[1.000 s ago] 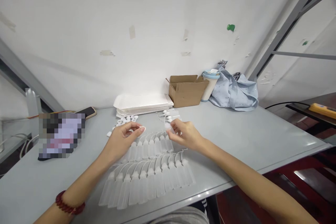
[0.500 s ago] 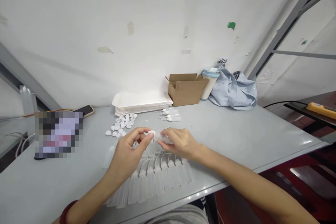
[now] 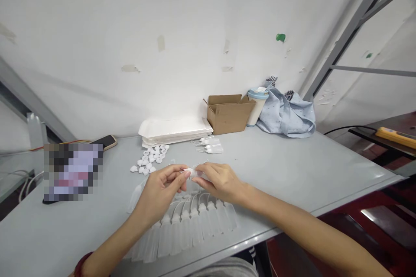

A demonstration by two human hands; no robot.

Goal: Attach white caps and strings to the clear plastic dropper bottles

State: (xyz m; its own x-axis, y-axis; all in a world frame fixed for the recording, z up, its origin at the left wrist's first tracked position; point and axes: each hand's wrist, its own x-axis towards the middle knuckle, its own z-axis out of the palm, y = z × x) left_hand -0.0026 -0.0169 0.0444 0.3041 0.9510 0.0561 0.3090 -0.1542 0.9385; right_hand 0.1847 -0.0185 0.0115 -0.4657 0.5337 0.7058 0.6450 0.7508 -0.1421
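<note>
On the dark-edged object (image 3: 73, 171) well to the left of the cardboard box (image 3: 229, 117), any writing is lost in coarse blurred blocks. The box's near side is plain brown.

Both forearms come in from the near edge, and the hands meet in front of the box and a little to its left, palms inward, fingers bent, fingertips almost together. The left hand (image 3: 160, 190) pinches a white cap (image 3: 187, 169) between thumb and forefinger. The right hand (image 3: 223, 181) has thumb and fingers closed on a translucent bottle (image 3: 196, 173), largely covered by the fingers; cap and bottle meet, but whether the cap is seated cannot be told.

Farther in front of the box, below the hands, similar bottles (image 3: 195, 229) lie side by side, thin curved strands at their tops. Loose white caps (image 3: 158, 152) are scattered to the box's front left, and a few smaller bottles (image 3: 212, 145) lie just in front of it. A lidded cup (image 3: 257, 110) stands close on its right.
</note>
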